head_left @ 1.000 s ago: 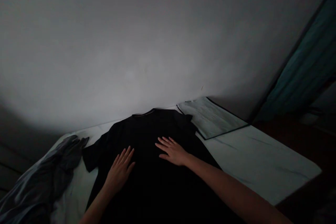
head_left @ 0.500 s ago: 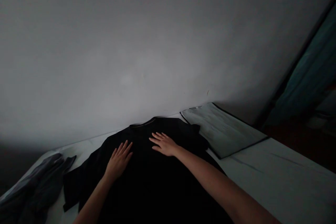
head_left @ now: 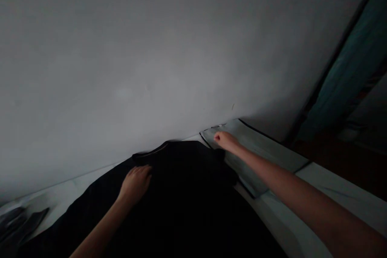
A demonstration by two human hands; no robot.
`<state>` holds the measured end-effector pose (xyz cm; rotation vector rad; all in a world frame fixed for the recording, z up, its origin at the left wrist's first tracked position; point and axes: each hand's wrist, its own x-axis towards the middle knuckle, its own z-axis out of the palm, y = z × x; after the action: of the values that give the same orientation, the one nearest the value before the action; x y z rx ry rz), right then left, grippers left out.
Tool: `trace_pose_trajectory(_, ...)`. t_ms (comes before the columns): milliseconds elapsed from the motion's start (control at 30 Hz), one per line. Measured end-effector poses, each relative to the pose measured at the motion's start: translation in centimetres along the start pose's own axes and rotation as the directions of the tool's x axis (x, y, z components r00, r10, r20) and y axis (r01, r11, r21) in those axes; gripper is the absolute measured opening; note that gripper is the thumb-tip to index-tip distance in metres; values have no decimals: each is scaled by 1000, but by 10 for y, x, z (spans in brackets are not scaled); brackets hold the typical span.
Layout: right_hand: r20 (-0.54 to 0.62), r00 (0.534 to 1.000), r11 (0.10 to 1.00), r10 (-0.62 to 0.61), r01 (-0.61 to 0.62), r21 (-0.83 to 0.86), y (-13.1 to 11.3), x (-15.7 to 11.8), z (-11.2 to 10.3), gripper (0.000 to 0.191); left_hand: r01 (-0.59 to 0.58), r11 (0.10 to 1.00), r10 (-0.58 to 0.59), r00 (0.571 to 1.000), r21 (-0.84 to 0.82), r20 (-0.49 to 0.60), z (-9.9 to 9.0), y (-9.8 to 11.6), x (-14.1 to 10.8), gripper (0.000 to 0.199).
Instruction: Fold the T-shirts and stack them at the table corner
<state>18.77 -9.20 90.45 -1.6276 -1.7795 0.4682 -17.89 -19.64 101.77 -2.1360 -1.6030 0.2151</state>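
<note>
A black short-sleeved shirt (head_left: 181, 201) lies spread out, its neckline toward the wall. My left hand (head_left: 136, 181) rests on it just below the collar, palm down, with the fingers slightly bent and holding nothing that shows. Farther right, my right hand (head_left: 225, 140) is curled closed beyond the shirt's right shoulder, over a grey-green cloth panel with dark edging (head_left: 256, 141). Nothing can be seen inside that fist. The lower part of the shirt runs out of the frame.
Beneath the clothes is a pale covered surface (head_left: 329, 185) that meets a plain grey wall (head_left: 166, 60). A crumpled dark garment (head_left: 18, 225) lies at the lower left. At the right hangs a teal curtain (head_left: 341, 76).
My right hand has left the shirt, moved right and up, and closed. The fingers of my left hand have drawn in from a wide spread. The view has shifted, with the dark garment now farther left.
</note>
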Motion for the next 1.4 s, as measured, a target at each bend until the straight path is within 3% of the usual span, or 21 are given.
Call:
trace_pose_trajectory(67, 70, 997, 1000, 25, -27, 16, 22, -2, -8, 17, -106, 984, 110, 994, -143, 14, 3, 57, 29, 39)
trace_pose_trajectory(167, 114, 993, 998, 30, -36, 50, 37, -11, -5, 14, -207, 955, 205, 978, -212, -32, 13, 132, 71, 45)
trace_pose_trajectory(233, 108, 994, 997, 27, -35, 72, 38, -17, 4, 11, -171, 965, 165, 985, -197, -48, 22, 167, 94, 49)
trace_pose_trajectory(333, 105, 994, 994, 20, -31, 109, 35, -20, 17, 14, -64, 987, 61, 998, -150, -28, 36, 194, 116, 53)
trace_pose_trajectory(433, 62, 998, 988, 28, -37, 151, 33, -16, 25, 13, -58, 992, 55, 998, -108, -33, 49, 197, 121, 56)
trace_pose_trajectory(533, -57, 995, 980, 84, -72, 187, 35, -11, 25, 12, -82, 993, 76, 995, -90, -68, 57, 194, 119, 56)
trace_pose_trajectory(700, -192, 964, 975, 184, -155, 158, 47, -11, 12, 23, -59, 993, 52, 996, -100, -75, 56, 195, 118, 56)
trace_pose_trajectory(867, -106, 963, 968, 246, -239, 78, 57, -22, 9, 14, -31, 994, 29, 999, -104, -26, 49, 199, 117, 59)
trace_pose_trajectory(1033, -51, 959, 957, 278, -272, 99, 61, -39, 7, 8, -16, 994, 13, 999, -104, -33, 54, 199, 119, 60)
trace_pose_trajectory(1200, -5, 947, 920, 321, -311, 236, 65, -48, -6, 10, -18, 996, 15, 999, -87, -34, 58, 198, 121, 60)
trace_pose_trajectory(1400, 182, 898, 754, 401, -436, 491, 51, -68, -14, 20, -25, 996, 23, 999, -81, -29, 51, 198, 119, 54)
